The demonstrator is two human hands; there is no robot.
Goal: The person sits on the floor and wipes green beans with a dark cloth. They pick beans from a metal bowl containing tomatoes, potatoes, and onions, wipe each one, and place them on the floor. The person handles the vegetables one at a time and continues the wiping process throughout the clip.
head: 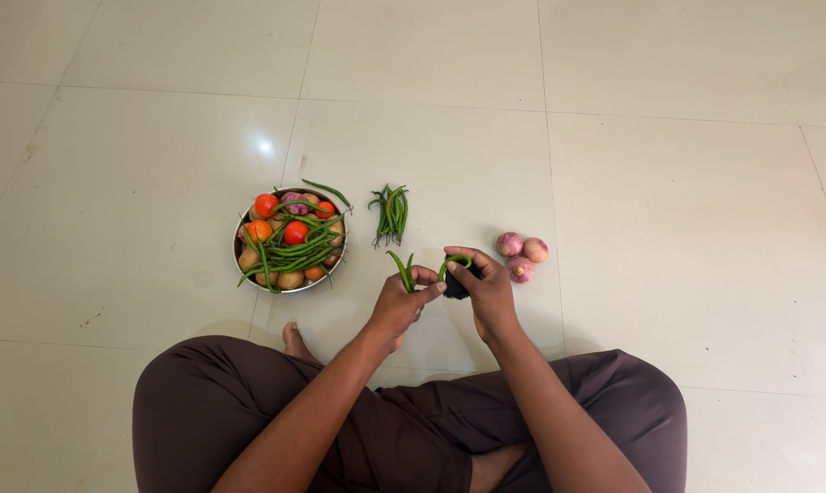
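Note:
I sit cross-legged on a tiled floor. My left hand (402, 299) grips a couple of green chillies (402, 269) that stick up out of the fist. My right hand (482, 285) pinches a curved green chilli (455, 262) and also has a small dark object (455, 286) in its palm; what that object is I cannot tell. The two hands are close together, almost touching. Beyond them lies a small bunch of green chillies (389, 212) on the floor.
A steel bowl (241, 256) at the left holds tomatoes, potatoes, an onion and several long green chillies. Three pink onions (521, 255) lie on the floor at the right of my hands. My knees in dark brown trousers fill the bottom.

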